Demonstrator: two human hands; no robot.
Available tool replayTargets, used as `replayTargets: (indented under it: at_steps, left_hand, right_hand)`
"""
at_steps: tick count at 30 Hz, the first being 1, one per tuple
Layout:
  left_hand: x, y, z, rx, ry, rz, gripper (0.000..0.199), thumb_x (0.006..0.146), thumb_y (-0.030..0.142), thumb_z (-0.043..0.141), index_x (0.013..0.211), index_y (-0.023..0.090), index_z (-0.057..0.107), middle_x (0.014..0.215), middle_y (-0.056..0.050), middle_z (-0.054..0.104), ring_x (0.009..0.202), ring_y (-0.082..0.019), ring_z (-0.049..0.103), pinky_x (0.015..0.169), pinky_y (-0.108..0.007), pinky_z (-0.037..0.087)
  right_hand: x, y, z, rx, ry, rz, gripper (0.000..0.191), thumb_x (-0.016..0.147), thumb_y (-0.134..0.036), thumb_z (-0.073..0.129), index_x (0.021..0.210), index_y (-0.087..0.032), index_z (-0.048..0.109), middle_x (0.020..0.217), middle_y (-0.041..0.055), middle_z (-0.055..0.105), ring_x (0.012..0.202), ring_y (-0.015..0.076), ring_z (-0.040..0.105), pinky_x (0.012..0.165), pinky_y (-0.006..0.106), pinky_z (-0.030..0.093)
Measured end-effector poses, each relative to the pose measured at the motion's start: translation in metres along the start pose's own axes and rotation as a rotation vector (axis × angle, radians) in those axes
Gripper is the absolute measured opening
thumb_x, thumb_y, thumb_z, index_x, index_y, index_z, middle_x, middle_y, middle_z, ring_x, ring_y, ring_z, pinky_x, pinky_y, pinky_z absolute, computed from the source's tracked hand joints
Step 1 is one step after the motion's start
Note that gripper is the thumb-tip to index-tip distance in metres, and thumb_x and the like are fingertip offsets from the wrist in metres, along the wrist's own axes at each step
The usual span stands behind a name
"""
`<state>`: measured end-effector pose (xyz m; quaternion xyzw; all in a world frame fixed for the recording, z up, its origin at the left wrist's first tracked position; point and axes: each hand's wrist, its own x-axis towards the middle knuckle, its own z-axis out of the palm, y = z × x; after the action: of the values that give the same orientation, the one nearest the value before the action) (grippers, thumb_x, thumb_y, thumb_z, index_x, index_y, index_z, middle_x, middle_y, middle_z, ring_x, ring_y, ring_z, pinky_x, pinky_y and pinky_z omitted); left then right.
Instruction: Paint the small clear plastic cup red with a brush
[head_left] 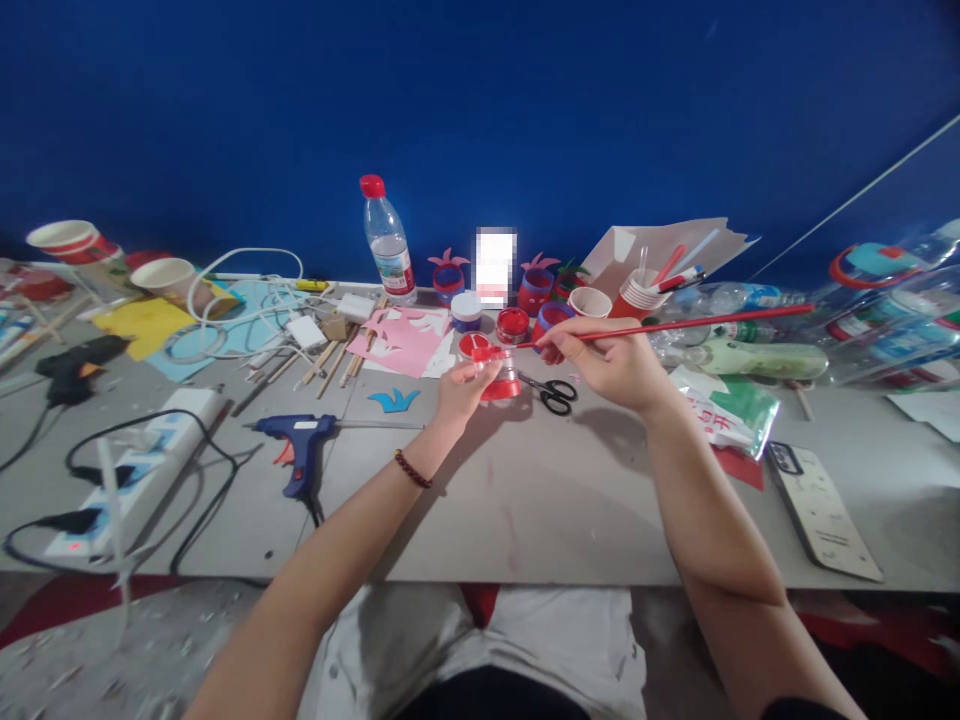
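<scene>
Clear plastic piece [507,368], partly red, held above the bench [585,510].
The left hand [459,393] has its fingers closed on the piece's left side; red covers the lower edge, while the middle looks bare, so coating seems part done. Rightward, a red brush [712,321] reaches its top, pinched in the fingers of the right hand [604,358].

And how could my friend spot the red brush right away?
Start at the blue wall, then come down to the grey table. Near its middle, the right hand holds the brush. It is long, thin and red, held in the air, while the tan sticks lie over to the left.
</scene>
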<state>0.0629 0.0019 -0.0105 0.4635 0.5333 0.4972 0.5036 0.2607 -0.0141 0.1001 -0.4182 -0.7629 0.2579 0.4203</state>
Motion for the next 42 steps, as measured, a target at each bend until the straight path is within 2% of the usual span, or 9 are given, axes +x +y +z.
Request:
replayTargets:
  at_steps: [6,10,13,17,25,29,35,38,42]
  left_hand:
    - [0.001,-0.002,0.0,0.035,0.003,0.024,0.054,0.071,0.068,0.073,0.053,0.02,0.059,0.055,0.002,0.048,0.052,-0.011,0.045,0.048,-0.024,0.036]
    - [0.002,-0.002,0.001,0.025,0.027,0.005,0.051,0.069,0.066,0.075,0.054,0.02,0.06,0.059,0.001,0.053,0.055,-0.011,0.049,0.047,-0.024,0.038]
    - [0.002,-0.002,0.001,-0.01,0.021,-0.002,0.048,0.068,0.065,0.076,0.058,0.02,0.065,0.064,0.0,0.059,0.055,-0.012,0.051,0.046,-0.024,0.039]
    - [0.0,-0.002,0.002,-0.029,0.01,-0.013,0.049,0.068,0.067,0.076,0.061,0.02,0.067,0.061,0.0,0.057,0.055,-0.011,0.049,0.047,-0.024,0.039]
    - [0.001,0.0,0.0,0.005,0.008,-0.021,0.053,0.069,0.069,0.074,0.058,0.019,0.061,0.057,0.002,0.052,0.055,-0.011,0.047,0.049,-0.024,0.038]
    - [0.001,-0.001,0.0,0.019,0.016,-0.008,0.056,0.07,0.07,0.072,0.054,0.019,0.057,0.055,0.003,0.047,0.052,-0.01,0.043,0.047,-0.023,0.035]
    - [-0.002,0.002,0.002,0.062,0.006,0.059,0.052,0.071,0.065,0.074,0.053,0.018,0.06,0.058,0.001,0.051,0.055,-0.01,0.048,0.046,-0.023,0.033]
    - [-0.003,0.004,0.002,0.075,0.006,0.074,0.05,0.072,0.06,0.075,0.05,0.018,0.06,0.058,0.0,0.052,0.058,-0.011,0.05,0.046,-0.022,0.032]
    - [-0.003,0.003,0.002,0.069,-0.001,0.09,0.048,0.073,0.06,0.075,0.052,0.018,0.064,0.061,0.0,0.057,0.057,-0.011,0.051,0.046,-0.022,0.035]
  right_hand:
    - [0.001,-0.003,0.014,-0.039,-0.072,-0.05,0.023,0.098,-0.039,0.057,0.094,-0.023,0.074,0.087,0.0049,0.077,0.081,0.0198,0.071,0.075,0.037,0.06]
    - [0.002,-0.007,0.014,-0.096,-0.095,-0.045,0.024,0.098,-0.035,0.054,0.091,-0.023,0.073,0.088,0.0052,0.077,0.081,0.0205,0.07,0.074,0.038,0.058]
    - [0.002,-0.009,0.011,-0.103,-0.079,-0.059,0.025,0.098,-0.036,0.054,0.087,-0.022,0.072,0.086,0.0053,0.076,0.079,0.0211,0.07,0.072,0.038,0.056]
    - [0.002,-0.011,0.006,-0.126,-0.055,-0.064,0.025,0.098,-0.035,0.053,0.085,-0.022,0.071,0.082,0.0048,0.075,0.078,0.021,0.069,0.071,0.038,0.055]
    - [0.001,-0.012,-0.002,-0.183,-0.038,-0.019,0.024,0.097,-0.031,0.055,0.083,-0.022,0.072,0.079,0.0046,0.073,0.075,0.0198,0.068,0.067,0.035,0.055]
    - [0.0,-0.007,-0.007,-0.21,0.032,-0.036,0.019,0.095,-0.03,0.059,0.085,-0.022,0.072,0.079,0.0039,0.073,0.074,0.0181,0.068,0.062,0.031,0.055]
    - [0.001,0.003,-0.002,-0.004,0.097,-0.001,0.017,0.094,-0.035,0.063,0.098,-0.022,0.073,0.088,0.0041,0.075,0.082,0.0188,0.073,0.073,0.034,0.064]
    - [0.002,0.004,0.008,0.072,0.132,-0.003,0.019,0.094,-0.036,0.064,0.091,-0.02,0.075,0.085,0.0047,0.075,0.078,0.0188,0.074,0.073,0.036,0.065]
    - [0.002,0.004,0.019,0.044,0.134,-0.028,0.018,0.093,-0.033,0.065,0.089,-0.019,0.076,0.086,0.006,0.077,0.078,0.0199,0.073,0.075,0.04,0.065]
